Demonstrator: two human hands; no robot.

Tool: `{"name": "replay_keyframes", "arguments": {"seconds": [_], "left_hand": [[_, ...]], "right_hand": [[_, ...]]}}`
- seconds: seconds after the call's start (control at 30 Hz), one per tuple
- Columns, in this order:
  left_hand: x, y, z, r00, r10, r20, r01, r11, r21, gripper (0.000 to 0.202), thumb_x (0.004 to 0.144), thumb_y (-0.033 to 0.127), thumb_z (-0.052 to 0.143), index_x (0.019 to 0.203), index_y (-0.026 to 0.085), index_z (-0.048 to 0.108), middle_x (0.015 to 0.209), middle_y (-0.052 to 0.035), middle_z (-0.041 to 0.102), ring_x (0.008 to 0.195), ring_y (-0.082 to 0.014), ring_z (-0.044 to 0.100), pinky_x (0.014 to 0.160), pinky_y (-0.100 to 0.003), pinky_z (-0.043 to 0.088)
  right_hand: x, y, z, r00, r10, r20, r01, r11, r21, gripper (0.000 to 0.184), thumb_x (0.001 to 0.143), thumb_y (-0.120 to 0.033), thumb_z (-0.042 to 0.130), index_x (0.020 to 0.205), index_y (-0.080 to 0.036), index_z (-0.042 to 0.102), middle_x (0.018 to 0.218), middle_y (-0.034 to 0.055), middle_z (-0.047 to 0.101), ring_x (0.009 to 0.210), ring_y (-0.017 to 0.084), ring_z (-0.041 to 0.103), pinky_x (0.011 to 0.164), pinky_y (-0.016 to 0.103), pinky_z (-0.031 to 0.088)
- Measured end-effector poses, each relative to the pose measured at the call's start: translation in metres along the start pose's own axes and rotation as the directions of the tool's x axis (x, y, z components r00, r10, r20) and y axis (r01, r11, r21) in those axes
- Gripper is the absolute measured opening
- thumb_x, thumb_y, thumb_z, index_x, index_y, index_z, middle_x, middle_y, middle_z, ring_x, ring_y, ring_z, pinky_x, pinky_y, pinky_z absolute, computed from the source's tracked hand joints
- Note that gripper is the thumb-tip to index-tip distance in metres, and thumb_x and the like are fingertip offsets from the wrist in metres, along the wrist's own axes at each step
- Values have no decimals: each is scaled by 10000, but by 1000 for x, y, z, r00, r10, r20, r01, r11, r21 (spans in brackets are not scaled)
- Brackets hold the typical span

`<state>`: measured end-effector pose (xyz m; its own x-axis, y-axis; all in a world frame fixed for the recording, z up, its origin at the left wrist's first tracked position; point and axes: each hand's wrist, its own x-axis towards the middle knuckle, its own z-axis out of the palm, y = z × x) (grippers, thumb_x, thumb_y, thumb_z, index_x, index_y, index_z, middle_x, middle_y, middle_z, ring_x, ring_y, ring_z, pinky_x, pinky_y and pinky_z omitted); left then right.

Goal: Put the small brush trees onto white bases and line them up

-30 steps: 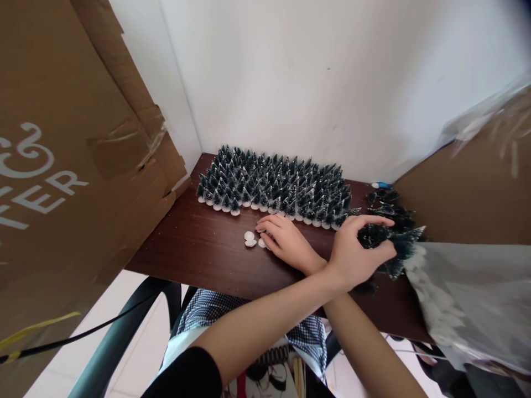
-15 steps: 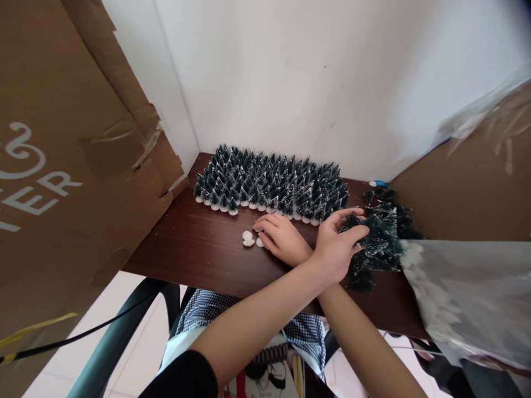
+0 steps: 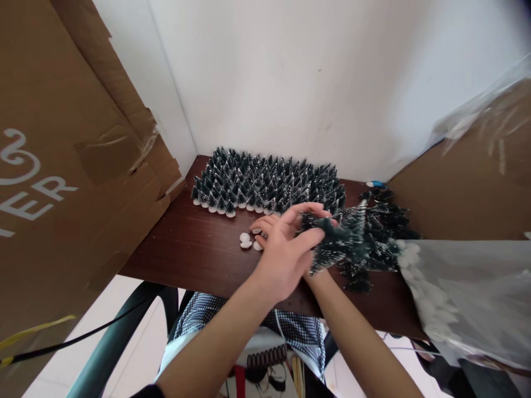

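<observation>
My left hand (image 3: 286, 251) is closed around a clump of small green bottle-brush trees (image 3: 346, 237) with white-flecked tips. It crosses over my right arm and hides much of my right hand (image 3: 265, 224). The right fingers are apart, curved over a few round white bases (image 3: 245, 237) on the table; one base shows between finger and thumb. Just beyond the hands, many small trees on white bases (image 3: 269, 182) stand upright in a dense block.
More loose trees (image 3: 385, 221) are piled at the right, beside a clear plastic bag of white bases (image 3: 440, 298). Cardboard boxes flank the brown table (image 3: 178, 249) on the left (image 3: 83, 138) and right (image 3: 464, 182). A white wall (image 3: 265, 77) rises behind. A small blue item (image 3: 376, 184) lies at the back right.
My left hand has moved left from the tree pile with the clump of trees, and now overlaps my right hand. The right hand has stayed near the white bases.
</observation>
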<state>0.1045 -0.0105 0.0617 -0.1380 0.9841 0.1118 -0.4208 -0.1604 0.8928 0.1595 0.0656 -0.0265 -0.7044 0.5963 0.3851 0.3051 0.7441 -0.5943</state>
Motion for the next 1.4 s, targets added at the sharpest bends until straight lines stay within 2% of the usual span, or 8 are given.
{"name": "replay_keyframes", "arguments": {"seconds": [0.1,0.17,0.33,0.57,0.7,0.97,1.23,1.4], "left_hand": [[-10,11,-39,984,155,-92,-138,976,169,235,809,161,632,1027,244,660,1082,-39,709,1039,-214,682,935,-393,573],[-16,17,-67,923,328,-202,-213,872,441,238,821,167,642,1046,239,671,1091,-33,709,1064,-214,671,974,-386,551],[-33,28,-131,782,573,-245,-95,497,862,230,832,190,649,1055,234,679,1091,-32,692,1068,-232,656,1019,-401,499],[-43,36,-181,781,612,-128,-16,225,974,226,846,235,641,1065,270,689,1105,-65,628,1085,-279,628,999,-456,488],[-44,38,-191,770,623,-136,24,184,983,273,846,251,650,1112,306,682,1146,-66,610,1119,-301,607,1014,-476,473],[-42,40,-197,668,719,-194,95,176,980,263,860,280,647,1117,288,700,1196,-105,609,1227,-367,534,1085,-568,391],[-38,37,-188,682,717,-146,90,116,989,248,884,308,645,1121,350,701,1304,-85,586,1346,-416,412,1117,-652,275],[-37,36,-178,659,733,-168,142,99,985,251,882,346,650,1125,353,715,1152,-112,593,1208,-424,445,1013,-677,305]], "right_hand": [[1,-2,-6,998,64,13,-63,879,472,345,932,-101,539,1212,-264,656,1163,89,638,1311,303,470,1097,496,454],[3,-7,-11,995,31,94,-58,951,302,248,917,-133,590,1132,-229,668,1151,93,655,1212,309,524,1093,548,428],[7,-14,-16,978,-21,209,37,997,-70,183,967,-137,537,1104,-186,648,1158,109,679,1097,266,575,1010,463,459],[6,-12,-15,980,-27,196,43,996,-78,167,973,-150,552,1110,-175,644,1181,100,683,1106,255,577,1021,446,451],[6,-12,-15,981,-30,194,44,997,-71,164,972,-151,553,1098,-192,650,1181,92,680,1104,251,582,1018,447,453],[5,-12,-15,980,-23,199,39,996,-75,141,973,-163,567,1078,-184,660,1189,98,675,1088,251,576,1004,451,461],[5,-13,-16,979,-24,204,41,996,-78,168,965,-154,575,1117,-176,644,1185,100,680,1111,256,580,1013,449,456],[5,-13,-16,980,-23,197,38,996,-76,181,958,-148,576,1120,-195,641,1183,93,678,1107,255,579,1005,443,458]]}}
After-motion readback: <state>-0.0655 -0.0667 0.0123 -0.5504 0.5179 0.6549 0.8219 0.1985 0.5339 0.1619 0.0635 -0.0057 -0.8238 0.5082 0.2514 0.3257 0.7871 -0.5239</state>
